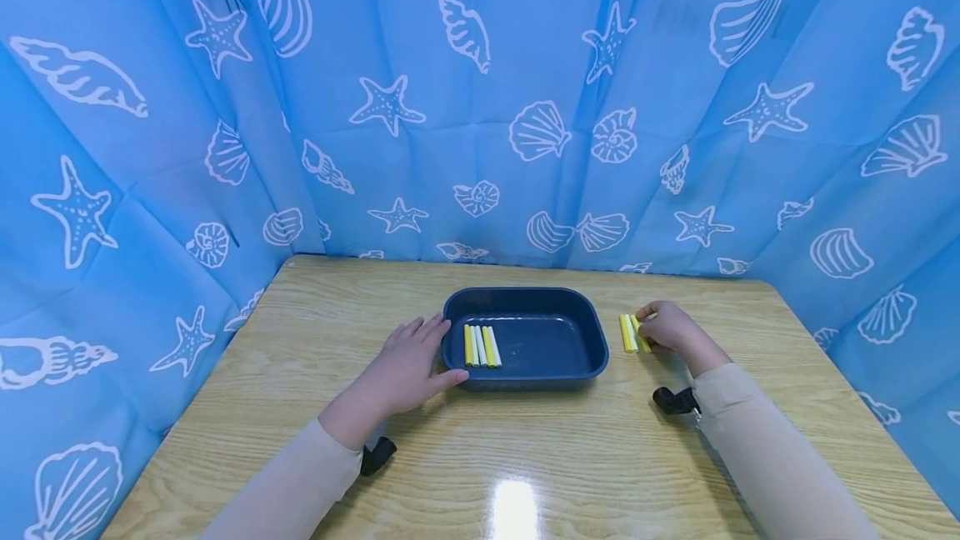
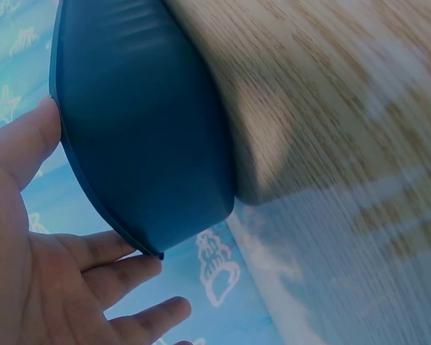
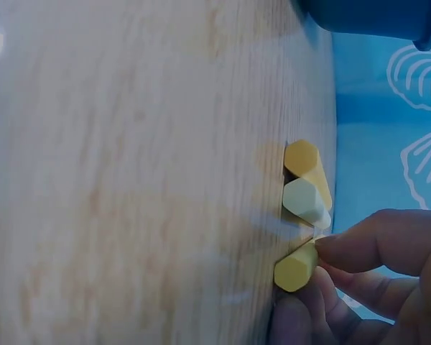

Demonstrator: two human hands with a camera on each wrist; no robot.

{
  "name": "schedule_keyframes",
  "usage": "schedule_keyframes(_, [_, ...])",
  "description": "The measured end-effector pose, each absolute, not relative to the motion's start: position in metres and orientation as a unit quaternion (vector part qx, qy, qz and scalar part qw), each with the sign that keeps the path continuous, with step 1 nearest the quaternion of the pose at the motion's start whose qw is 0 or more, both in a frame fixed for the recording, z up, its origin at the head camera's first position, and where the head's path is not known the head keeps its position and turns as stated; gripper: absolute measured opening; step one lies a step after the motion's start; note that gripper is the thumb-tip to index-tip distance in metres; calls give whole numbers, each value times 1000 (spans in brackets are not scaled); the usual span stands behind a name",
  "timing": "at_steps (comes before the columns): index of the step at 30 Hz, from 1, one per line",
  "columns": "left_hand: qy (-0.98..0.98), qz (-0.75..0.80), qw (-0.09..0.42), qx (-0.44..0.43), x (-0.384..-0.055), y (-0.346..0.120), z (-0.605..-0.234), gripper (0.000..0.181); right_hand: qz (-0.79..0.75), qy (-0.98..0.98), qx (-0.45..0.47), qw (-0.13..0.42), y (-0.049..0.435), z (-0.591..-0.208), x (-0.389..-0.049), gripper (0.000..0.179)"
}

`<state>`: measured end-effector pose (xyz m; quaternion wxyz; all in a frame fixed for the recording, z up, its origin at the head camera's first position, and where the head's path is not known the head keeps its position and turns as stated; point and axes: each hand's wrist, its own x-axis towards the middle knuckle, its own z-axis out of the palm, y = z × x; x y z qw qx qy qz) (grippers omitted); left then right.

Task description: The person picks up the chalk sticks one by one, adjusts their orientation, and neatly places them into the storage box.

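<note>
A dark blue rectangular tray (image 1: 547, 340) stands on the table, with several yellow and white chalk sticks (image 1: 482, 346) side by side at its left end. My left hand (image 1: 405, 369) rests against the tray's left side, fingers spread. In the left wrist view its thumb and fingertips touch the rim (image 2: 82, 172). Right of the tray, my right hand (image 1: 667, 330) pinches a yellow chalk stick (image 3: 294, 269), which is tilted at the table surface. Beside it lie a white chalk stick (image 3: 302, 200) and another yellow chalk stick (image 3: 302, 159), close together. Fingers partly hide the pinched stick.
The wood-grained table (image 1: 420, 473) carries the tray near its far edge. A blue curtain (image 1: 465, 165) with white shell and starfish prints hangs behind and at both sides. Black wrist devices (image 1: 675, 401) sit under both sleeves.
</note>
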<state>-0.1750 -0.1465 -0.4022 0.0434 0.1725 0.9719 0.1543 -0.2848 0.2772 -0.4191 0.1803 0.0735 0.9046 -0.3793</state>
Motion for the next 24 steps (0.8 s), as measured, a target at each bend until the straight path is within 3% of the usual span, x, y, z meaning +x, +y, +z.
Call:
schedule_keyframes(14, [972,157,45,170,-176,-146,-402,87,-283,945,47,154,272,-417,-285,36])
schedule_keyframes(24, [972,152,46,171,-175,-147,-402,88,-329,925,48,185,276,-405,-281,37])
